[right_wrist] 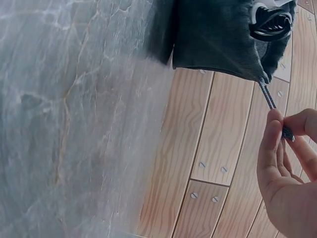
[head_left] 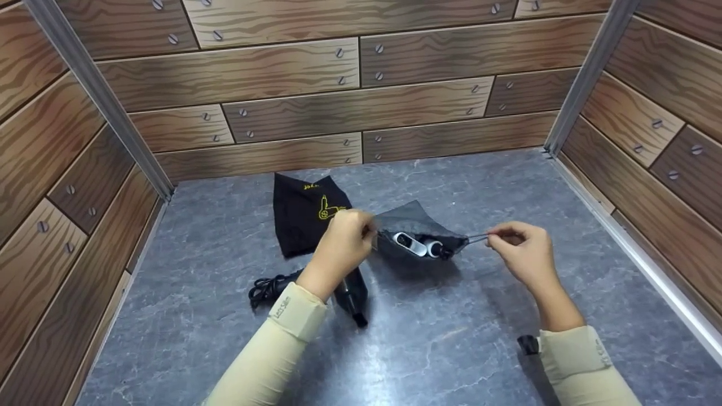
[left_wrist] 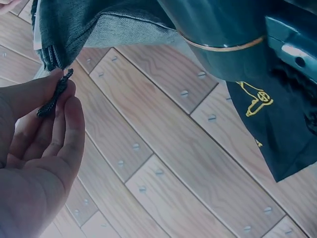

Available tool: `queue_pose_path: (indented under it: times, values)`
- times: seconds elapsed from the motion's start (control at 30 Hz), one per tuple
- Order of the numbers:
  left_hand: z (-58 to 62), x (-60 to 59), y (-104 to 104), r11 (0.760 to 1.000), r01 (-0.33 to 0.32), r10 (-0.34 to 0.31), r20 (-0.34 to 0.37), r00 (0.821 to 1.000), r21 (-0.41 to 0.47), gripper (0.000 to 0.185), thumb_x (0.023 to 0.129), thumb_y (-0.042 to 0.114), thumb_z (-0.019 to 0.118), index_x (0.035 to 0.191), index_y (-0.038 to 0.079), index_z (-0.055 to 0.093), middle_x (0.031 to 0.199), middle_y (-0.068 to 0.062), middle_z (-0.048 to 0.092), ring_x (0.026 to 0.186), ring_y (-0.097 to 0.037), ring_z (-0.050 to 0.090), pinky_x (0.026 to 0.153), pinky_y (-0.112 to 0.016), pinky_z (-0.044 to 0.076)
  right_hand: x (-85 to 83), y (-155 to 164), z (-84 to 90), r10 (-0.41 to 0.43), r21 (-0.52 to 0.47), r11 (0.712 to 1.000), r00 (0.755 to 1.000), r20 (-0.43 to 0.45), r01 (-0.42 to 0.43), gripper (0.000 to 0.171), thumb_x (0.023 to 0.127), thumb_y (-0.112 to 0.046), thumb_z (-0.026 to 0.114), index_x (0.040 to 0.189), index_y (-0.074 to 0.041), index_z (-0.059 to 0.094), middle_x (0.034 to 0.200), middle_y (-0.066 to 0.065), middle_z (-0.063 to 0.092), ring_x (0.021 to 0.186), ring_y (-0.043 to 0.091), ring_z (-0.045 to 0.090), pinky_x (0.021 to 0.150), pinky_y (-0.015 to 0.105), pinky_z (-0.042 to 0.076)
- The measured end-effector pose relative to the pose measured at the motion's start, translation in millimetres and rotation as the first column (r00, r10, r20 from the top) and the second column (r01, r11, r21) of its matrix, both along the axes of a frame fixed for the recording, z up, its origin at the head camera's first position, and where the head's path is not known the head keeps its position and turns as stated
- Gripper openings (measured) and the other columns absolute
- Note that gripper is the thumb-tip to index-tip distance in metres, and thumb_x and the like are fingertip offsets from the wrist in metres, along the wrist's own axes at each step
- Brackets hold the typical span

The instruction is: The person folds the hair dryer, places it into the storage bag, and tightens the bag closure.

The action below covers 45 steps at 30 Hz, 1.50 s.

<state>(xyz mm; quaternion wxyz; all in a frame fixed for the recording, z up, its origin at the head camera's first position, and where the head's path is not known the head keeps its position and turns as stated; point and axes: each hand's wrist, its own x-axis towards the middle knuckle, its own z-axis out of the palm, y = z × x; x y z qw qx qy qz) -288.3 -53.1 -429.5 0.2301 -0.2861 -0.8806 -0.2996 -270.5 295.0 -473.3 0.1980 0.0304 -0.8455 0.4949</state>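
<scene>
Item one: a grey drawstring pouch [head_left: 414, 217], off the tabletop between my hands, its mouth gaping. In that mouth, two light-rimmed ends show: an elongated one [head_left: 410, 244] and, to its right, a rounder one [head_left: 434, 249]. What they belong to I cannot tell.

Item two: my left hand [head_left: 347, 239], at the pouch's left corner. Thumb and forefinger pinch the left cord end [left_wrist: 60, 91], close against the fabric; the other fingers curve loosely alongside.

Item three: my right hand [head_left: 524, 251], out to the right of the pouch. Thumb and fingertips pinch the knotted right cord [head_left: 478, 238] — a straight length of it runs between my grip and the cloth.

Item four: a black bag [head_left: 302, 220] with a yellow hair-dryer drawing, lying left of the pouch.

Item five: a black hair dryer [head_left: 352, 293], left of the pouch and nearer me, partly hidden by my left arm; its bundled cable [head_left: 264, 290] sits farther left.

Step in hand, as I judge it: drawing the pouch closed by its two cords. The next move seems to call for an even outward pull from both sides — pinches firm, contents kept below the rim so the fabric can gather over them.
</scene>
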Motion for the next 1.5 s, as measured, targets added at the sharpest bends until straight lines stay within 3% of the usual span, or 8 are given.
queue_pose_path:
  times: [0.3,0.63,0.83,0.97,1.1,1.23,1.5]
  values:
    - [-3.3,-1.6,-9.3,0.999,-0.007,0.011,-0.099,0.995,0.042,0.019,0.085,-0.013,0.068,0.077,0.004,0.067,0.074,-0.006,0.067,0.07,-0.022,0.063,0.069,-0.036,0.056,1.9,-5.4,9.0,-0.102,-0.064,0.993,0.993,-0.068,0.097,0.007,0.093,0.002,0.074,0.096,0.004,0.08,0.083,0.004,0.078,0.069,-0.006,0.07,0.06,0.012,0.053]
    - [-2.6,-1.8,-15.4,0.997,-0.065,0.072,-0.152,0.986,0.048,0.016,0.088,-0.012,0.065,0.086,0.004,0.061,0.077,-0.007,0.06,0.071,-0.023,0.058,0.067,-0.038,0.053,5.9,-11.7,20.1,-0.083,-0.203,0.978,0.979,-0.189,0.044,0.006,0.09,0.009,0.074,0.091,0.006,0.08,0.079,-0.008,0.075,0.067,0.001,0.074,0.063,0.016,0.059]
    - [-2.3,-0.5,-13.5,0.989,-0.096,0.117,-0.195,0.974,0.112,0.02,0.085,-0.014,0.064,0.083,0.005,0.059,0.076,-0.006,0.057,0.069,-0.022,0.053,0.066,-0.037,0.051,9.9,-15.7,29.9,-0.068,-0.279,0.96,0.97,-0.235,-0.001,0.007,0.091,0.013,0.07,0.093,0.012,0.077,0.08,-0.003,0.076,0.068,0.007,0.075,0.067,0.02,0.062]
    - [-1.6,1.2,-9.6,0.983,-0.06,0.1,-0.229,0.968,0.175,0.02,0.089,-0.011,0.066,0.08,0.005,0.057,0.075,-0.007,0.058,0.068,-0.021,0.053,0.065,-0.036,0.05,10.0,-18.4,33.7,-0.063,-0.327,0.945,0.962,-0.266,-0.028,0.007,0.091,0.015,0.068,0.093,0.015,0.075,0.079,0.003,0.077,0.067,0.01,0.075,0.067,0.021,0.062]
    - [0.8,1.4,-9.5,0.984,-0.031,0.075,-0.242,0.967,0.177,0.021,0.092,-0.007,0.068,0.08,0.006,0.057,0.075,-0.006,0.059,0.068,-0.02,0.054,0.064,-0.034,0.05,9.4,-19.1,35.1,-0.068,-0.386,0.921,0.952,-0.297,-0.055,0.006,0.09,0.017,0.068,0.092,0.018,0.073,0.077,0.004,0.077,0.066,0.011,0.075,0.067,0.022,0.063]
    - [0.1,-1.0,-16.4,0.983,-0.047,0.091,-0.242,0.966,0.18,0.021,0.091,-0.007,0.07,0.079,0.005,0.057,0.075,-0.008,0.059,0.069,-0.023,0.055,0.065,-0.036,0.051,9.2,-16.2,35.6,-0.093,-0.432,0.9,0.946,-0.311,-0.054,0.005,0.089,0.018,0.068,0.092,0.021,0.072,0.077,0.004,0.077,0.064,0.01,0.075,0.068,0.023,0.063]
    - [-2.9,-4.6,-30.3,0.979,-0.053,0.102,-0.246,0.964,0.198,0.023,0.092,-0.005,0.072,0.078,0.004,0.056,0.073,-0.009,0.058,0.067,-0.023,0.055,0.065,-0.036,0.05,7.5,-4.8,37.5,-0.154,-0.438,0.899,0.934,-0.323,-0.004,0.006,0.088,0.018,0.068,0.091,0.021,0.071,0.075,0.003,0.077,0.064,0.011,0.075,0.066,0.021,0.062]
